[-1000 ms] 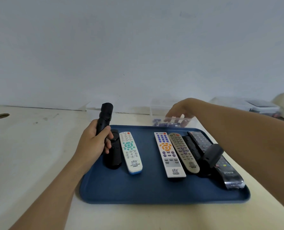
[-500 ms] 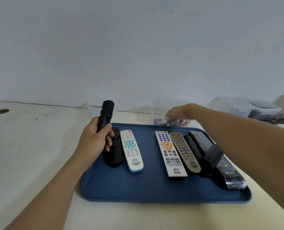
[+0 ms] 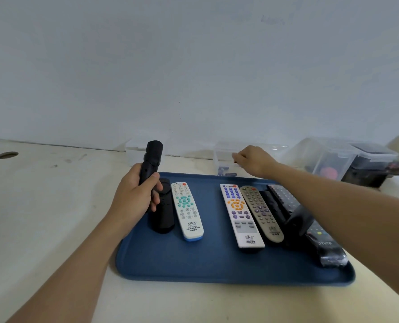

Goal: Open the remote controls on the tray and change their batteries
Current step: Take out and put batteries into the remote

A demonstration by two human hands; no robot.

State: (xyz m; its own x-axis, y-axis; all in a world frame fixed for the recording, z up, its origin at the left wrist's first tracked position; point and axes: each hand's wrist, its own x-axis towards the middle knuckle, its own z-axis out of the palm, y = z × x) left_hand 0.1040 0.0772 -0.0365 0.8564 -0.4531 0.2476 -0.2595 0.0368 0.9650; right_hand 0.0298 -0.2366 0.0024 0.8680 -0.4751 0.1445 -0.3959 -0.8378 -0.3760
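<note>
- We grip a slim black remote (image 3: 152, 162) upright in our left hand (image 3: 133, 194), fingers (image 3: 156, 197) curled round its lower half, above the left end of the blue tray (image 3: 217, 264) on the bench (image 3: 42, 206)
- Our right hand (image 3: 252, 160) hovers at the clear box (image 3: 224, 157) of batteries (image 3: 226, 171) behind the tray; its fingers are bunched, but we cannot tell whether they pinch a cell
- The remote looks light, rigid and smooth, so we judge a wrap round its waist safest, leaving the back cover free to slide
- Batteries should be small, hard and apt to roll; we would pinch one at its middle
- The other remotes lie flat on the tray: a black one (image 3: 162, 210), a white one with teal keys (image 3: 187, 212), a white one with orange keys (image 3: 240, 215), a grey one (image 3: 261, 213)
</note>
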